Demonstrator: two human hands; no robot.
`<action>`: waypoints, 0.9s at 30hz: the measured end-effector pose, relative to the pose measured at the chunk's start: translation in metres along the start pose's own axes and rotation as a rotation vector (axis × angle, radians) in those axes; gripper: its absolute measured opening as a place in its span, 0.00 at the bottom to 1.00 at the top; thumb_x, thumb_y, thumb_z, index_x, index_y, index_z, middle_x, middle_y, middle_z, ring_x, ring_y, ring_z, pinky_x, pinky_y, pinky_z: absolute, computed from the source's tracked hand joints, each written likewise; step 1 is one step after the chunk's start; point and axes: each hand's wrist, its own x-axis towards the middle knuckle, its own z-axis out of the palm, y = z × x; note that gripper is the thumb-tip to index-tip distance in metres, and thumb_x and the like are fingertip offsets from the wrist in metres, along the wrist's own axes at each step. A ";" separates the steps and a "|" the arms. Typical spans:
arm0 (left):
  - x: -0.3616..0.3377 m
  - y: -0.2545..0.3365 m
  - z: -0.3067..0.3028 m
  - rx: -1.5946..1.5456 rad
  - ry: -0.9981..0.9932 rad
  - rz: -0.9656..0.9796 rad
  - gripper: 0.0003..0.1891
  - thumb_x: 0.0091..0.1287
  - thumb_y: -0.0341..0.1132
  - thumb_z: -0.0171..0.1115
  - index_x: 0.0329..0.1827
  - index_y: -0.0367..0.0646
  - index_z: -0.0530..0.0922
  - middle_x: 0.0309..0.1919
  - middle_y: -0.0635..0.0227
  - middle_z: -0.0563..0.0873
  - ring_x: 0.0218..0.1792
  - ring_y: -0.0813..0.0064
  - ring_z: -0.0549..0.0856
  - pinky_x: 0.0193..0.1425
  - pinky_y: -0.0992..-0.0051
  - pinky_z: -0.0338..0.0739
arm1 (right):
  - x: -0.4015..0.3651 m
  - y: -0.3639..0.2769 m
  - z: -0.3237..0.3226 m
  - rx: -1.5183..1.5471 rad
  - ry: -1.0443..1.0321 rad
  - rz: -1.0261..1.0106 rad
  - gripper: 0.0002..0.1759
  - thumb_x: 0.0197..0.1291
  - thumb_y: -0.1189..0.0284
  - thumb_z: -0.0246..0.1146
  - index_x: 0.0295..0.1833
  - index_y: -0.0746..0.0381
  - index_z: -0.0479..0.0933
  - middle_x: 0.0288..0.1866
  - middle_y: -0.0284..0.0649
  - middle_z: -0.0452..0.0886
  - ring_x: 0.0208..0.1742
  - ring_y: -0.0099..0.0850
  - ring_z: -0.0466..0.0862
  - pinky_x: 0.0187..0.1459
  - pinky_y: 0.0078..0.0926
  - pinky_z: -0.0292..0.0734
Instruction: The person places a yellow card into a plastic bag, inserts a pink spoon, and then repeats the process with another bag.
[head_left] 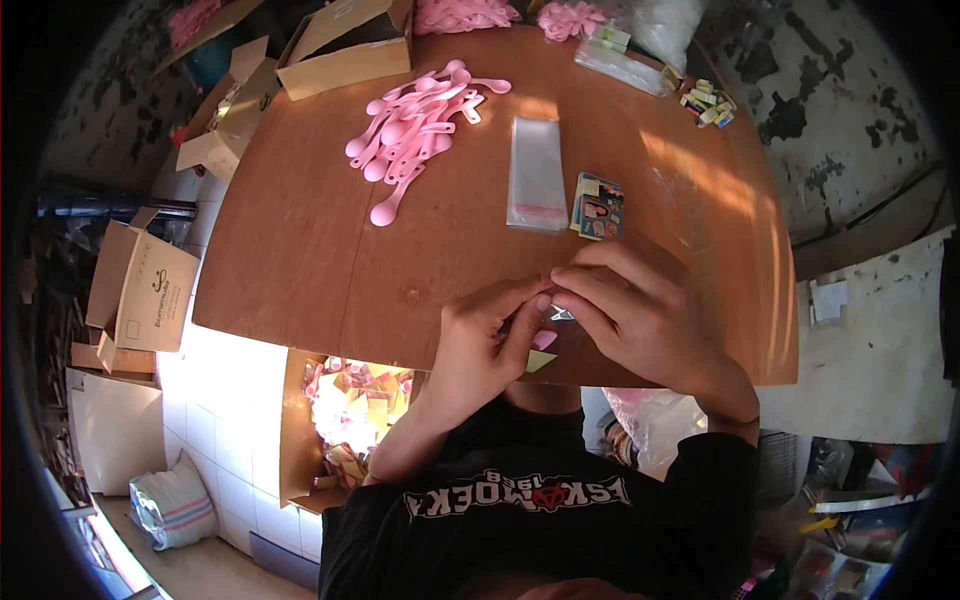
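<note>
My left hand (485,340) and my right hand (640,310) meet near the table's front edge, fingertips pinched together. Between them is a clear plastic bag (562,313), mostly hidden by the fingers; only a shiny bit shows. Below the left fingers a pink piece (543,340) and a yellow-green paper corner (541,360) peek out, seemingly inside the bag. Just beyond the hands lies a stack of printed cards (598,208). Left of it is a flat stack of clear plastic bags (537,175). A heap of pink plastic spoons (415,125) lies farther off to the left.
The brown wooden table (290,250) has an open cardboard box (345,50) at its far left edge. More pink items (465,14), plastic packs (625,68) and small yellow pieces (708,103) lie along the far side. Below the front edge stands a box of packets (365,410).
</note>
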 end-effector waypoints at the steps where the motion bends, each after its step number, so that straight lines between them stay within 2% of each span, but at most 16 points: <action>1: -0.001 0.000 -0.001 0.047 -0.046 -0.008 0.12 0.70 0.22 0.59 0.54 0.28 0.81 0.35 0.58 0.89 0.34 0.77 0.88 0.40 0.79 0.83 | 0.000 0.000 0.000 -0.052 -0.011 -0.036 0.12 0.47 0.77 0.73 0.40 0.63 0.83 0.37 0.37 0.79 0.35 0.35 0.81 0.34 0.31 0.77; 5: -0.007 0.002 0.000 -0.027 -0.093 -0.014 0.14 0.67 0.21 0.60 0.55 0.29 0.80 0.36 0.57 0.89 0.36 0.77 0.88 0.39 0.78 0.83 | -0.006 0.001 0.006 -0.192 -0.007 -0.115 0.11 0.47 0.76 0.72 0.38 0.63 0.82 0.36 0.35 0.77 0.35 0.34 0.80 0.34 0.32 0.76; 7: -0.005 0.006 0.001 -0.013 -0.121 -0.024 0.17 0.63 0.18 0.60 0.56 0.29 0.79 0.37 0.54 0.88 0.37 0.74 0.89 0.39 0.76 0.83 | -0.005 -0.001 0.004 -0.383 -0.056 -0.190 0.11 0.46 0.76 0.70 0.38 0.64 0.81 0.36 0.35 0.77 0.36 0.34 0.80 0.35 0.34 0.77; 11: -0.002 0.003 0.001 0.095 -0.166 0.031 0.18 0.60 0.16 0.60 0.55 0.30 0.80 0.36 0.54 0.88 0.37 0.72 0.89 0.38 0.74 0.83 | -0.014 0.000 0.009 -0.382 -0.078 -0.154 0.12 0.44 0.76 0.69 0.38 0.64 0.81 0.37 0.35 0.77 0.37 0.33 0.80 0.36 0.34 0.77; 14: -0.003 0.000 0.003 0.172 -0.185 0.106 0.17 0.59 0.15 0.59 0.52 0.31 0.82 0.35 0.54 0.87 0.35 0.70 0.89 0.37 0.74 0.83 | -0.012 0.004 0.003 -0.295 -0.120 -0.105 0.12 0.40 0.77 0.69 0.35 0.64 0.81 0.35 0.36 0.78 0.35 0.33 0.80 0.35 0.32 0.77; 16: -0.006 -0.002 0.003 0.117 -0.211 0.067 0.16 0.62 0.18 0.59 0.53 0.33 0.80 0.38 0.54 0.87 0.38 0.59 0.89 0.41 0.68 0.83 | -0.008 0.007 -0.004 -0.044 -0.073 0.012 0.09 0.39 0.79 0.69 0.31 0.64 0.81 0.31 0.37 0.78 0.33 0.33 0.81 0.34 0.30 0.76; 17: -0.006 -0.002 0.003 0.112 -0.213 0.070 0.16 0.62 0.18 0.59 0.53 0.33 0.80 0.38 0.54 0.87 0.38 0.59 0.89 0.41 0.68 0.83 | -0.008 0.008 -0.008 -0.050 -0.074 0.015 0.09 0.39 0.79 0.69 0.31 0.64 0.81 0.31 0.37 0.78 0.33 0.33 0.81 0.34 0.30 0.76; 19: -0.007 -0.001 0.002 0.014 -0.226 0.032 0.16 0.61 0.17 0.60 0.52 0.34 0.83 0.39 0.55 0.89 0.39 0.63 0.90 0.43 0.71 0.83 | -0.010 0.010 -0.016 0.238 -0.099 0.268 0.02 0.45 0.78 0.66 0.28 0.61 0.81 0.29 0.31 0.78 0.33 0.29 0.81 0.35 0.28 0.77; 20: -0.008 -0.002 0.000 0.007 -0.228 0.034 0.16 0.61 0.17 0.60 0.52 0.34 0.83 0.39 0.55 0.89 0.39 0.63 0.90 0.43 0.71 0.83 | -0.012 0.015 -0.018 0.351 -0.063 0.301 0.02 0.52 0.78 0.65 0.29 0.64 0.81 0.30 0.34 0.81 0.35 0.29 0.83 0.35 0.28 0.78; 21: -0.010 -0.003 -0.001 -0.019 -0.187 0.039 0.16 0.62 0.17 0.60 0.53 0.34 0.83 0.39 0.55 0.89 0.39 0.66 0.90 0.44 0.72 0.83 | -0.013 0.020 -0.021 0.346 -0.065 0.303 0.02 0.52 0.78 0.65 0.29 0.64 0.81 0.30 0.34 0.81 0.35 0.29 0.83 0.35 0.28 0.78; 23: -0.012 -0.007 -0.003 -0.045 -0.146 0.045 0.15 0.63 0.17 0.60 0.53 0.33 0.83 0.39 0.55 0.90 0.40 0.68 0.91 0.45 0.74 0.83 | -0.014 0.033 -0.029 0.738 0.201 0.410 0.04 0.55 0.78 0.63 0.29 0.66 0.81 0.31 0.37 0.80 0.37 0.29 0.82 0.34 0.28 0.78; 25: -0.016 -0.014 -0.002 -0.101 0.147 0.136 0.13 0.67 0.20 0.60 0.54 0.30 0.82 0.39 0.52 0.89 0.40 0.69 0.90 0.44 0.75 0.83 | -0.012 0.056 -0.062 0.942 0.300 0.290 0.03 0.58 0.78 0.63 0.33 0.66 0.81 0.33 0.39 0.79 0.39 0.30 0.81 0.40 0.30 0.77; 27: -0.012 -0.008 -0.002 -0.179 0.179 0.172 0.13 0.70 0.21 0.58 0.56 0.28 0.80 0.41 0.49 0.88 0.41 0.67 0.90 0.45 0.73 0.85 | -0.025 0.111 -0.105 1.074 0.169 -0.038 0.06 0.59 0.74 0.64 0.39 0.66 0.81 0.34 0.38 0.77 0.39 0.31 0.79 0.48 0.37 0.77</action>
